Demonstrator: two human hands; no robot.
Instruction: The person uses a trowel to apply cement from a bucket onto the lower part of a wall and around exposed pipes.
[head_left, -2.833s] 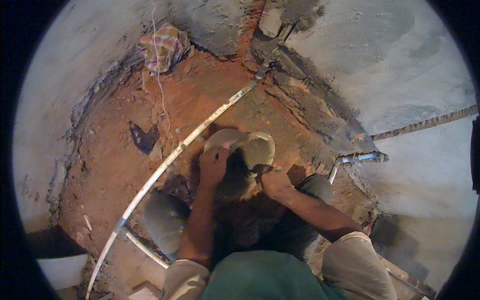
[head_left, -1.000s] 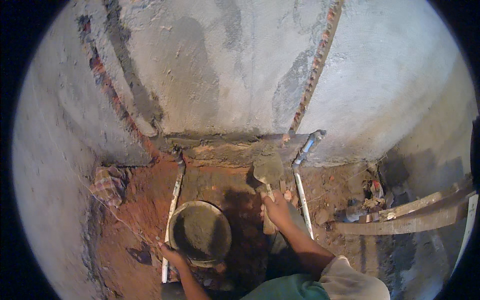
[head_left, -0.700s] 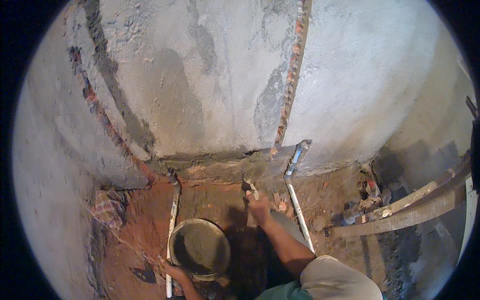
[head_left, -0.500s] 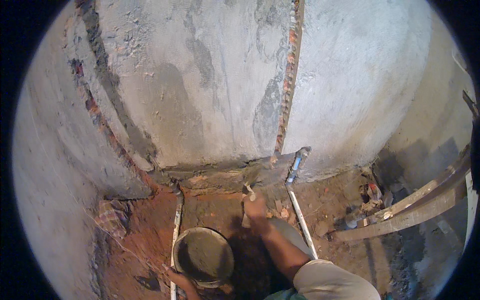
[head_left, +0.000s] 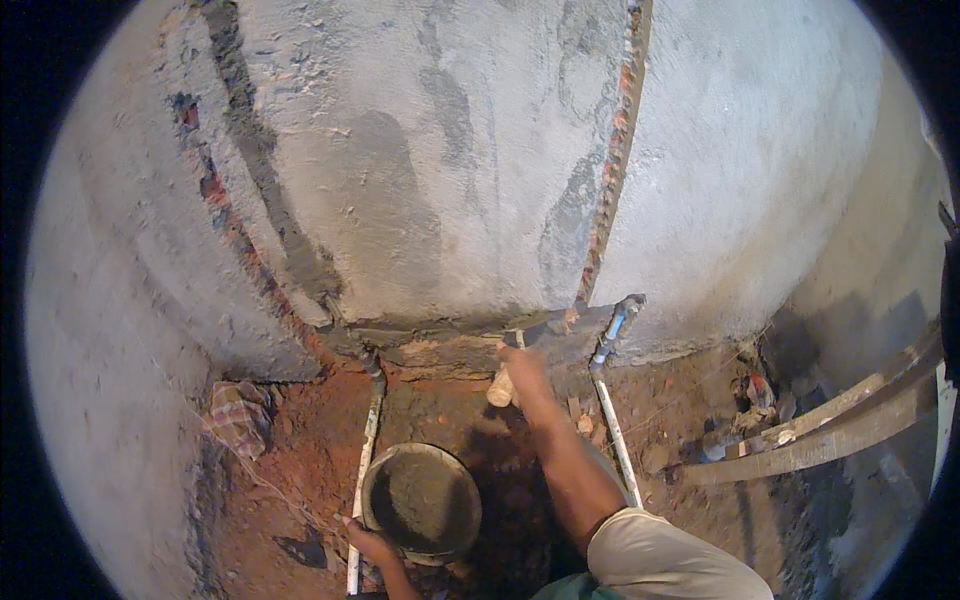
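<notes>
My right hand point(head_left: 525, 368) is closed around the wooden handle of a trowel point(head_left: 500, 391). Its blade, partly hard to make out, meets the rough mortar strip point(head_left: 440, 352) along the foot of the wall. My left hand point(head_left: 372, 545) lies low beside a round pan point(head_left: 473, 490), over a white pipe point(head_left: 366, 450). Its fingers stretch toward the upper left and seem to hold nothing. Wet grey mortar point(head_left: 420, 500) fills part of the pan.
A second white pipe point(head_left: 615, 430) ends in a blue-banded elbow point(head_left: 612, 335) at the wall. Wooden boards point(head_left: 800, 445) lean at right. A checked cloth point(head_left: 240, 415) sits in the left corner. Brick-filled grooves point(head_left: 618, 140) run up the plastered wall.
My right hand has moved up along the wall base with the trowel, whose handle now shows more. The whole view has shifted slightly; my left hand stays by the pan.
</notes>
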